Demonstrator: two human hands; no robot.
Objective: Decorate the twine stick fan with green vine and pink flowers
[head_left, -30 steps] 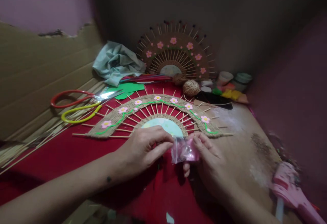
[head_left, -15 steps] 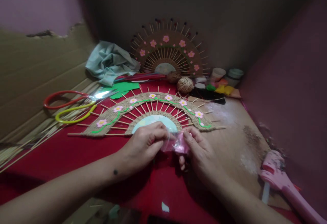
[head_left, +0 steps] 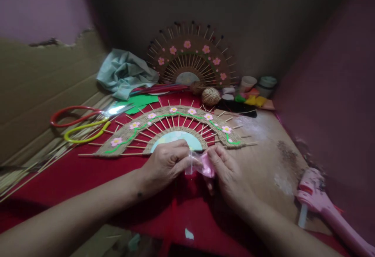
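Note:
My right hand [head_left: 230, 171] pinches a small clear plastic bag [head_left: 190, 164] with a soft pink material [head_left: 208, 166], clay-like in look, at its right end. My left hand [head_left: 168, 161] is closed at the bag's open end, and a fingertip seems to reach inside. Just behind both hands lies a half-round woven fan piece [head_left: 125, 136] with sticks fanning out, pink flowers and a green wavy vine. Its pale blue centre [head_left: 172, 136] is partly covered by my left hand.
Scissors [head_left: 79, 116] with red and yellow handles lie left, near green sheets [head_left: 143, 102]. A similar fan [head_left: 187, 58] stands at the back, beside a twine ball [head_left: 211, 97]. Crumpled cloth [head_left: 124, 73] sits back left. A pink glue gun [head_left: 315, 194] rests at right.
The view has shifted, so everything sits further left in the picture. My left fingers have moved at the bag's opening, and the bag now looks stretched between both hands.

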